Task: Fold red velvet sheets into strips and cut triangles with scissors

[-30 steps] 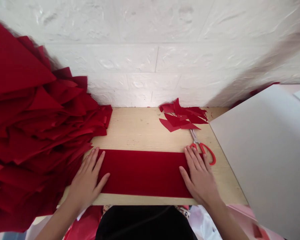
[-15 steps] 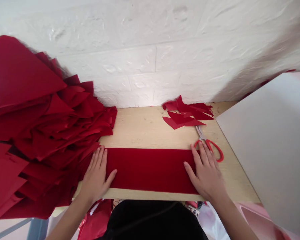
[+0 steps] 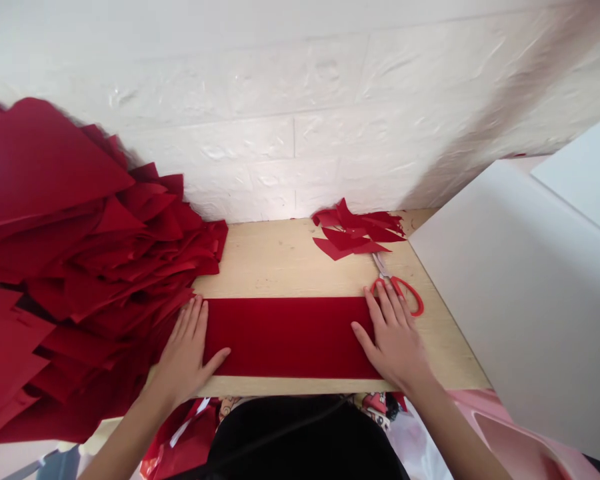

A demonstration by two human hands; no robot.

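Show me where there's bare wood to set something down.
Bare wood runs behind the red velvet strip, between the big red pile and the red offcuts. A thin wood band fronts the strip. Crowded: around the scissors by the right hand.

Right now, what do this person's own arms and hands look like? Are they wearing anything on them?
The left hand and right hand are bare, with no gloves, rings or watches showing. The left forearm and right forearm are uncovered too, with no sleeves in view.

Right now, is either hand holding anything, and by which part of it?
Nothing: the left hand and right hand lie flat on the ends of the red velvet strip.
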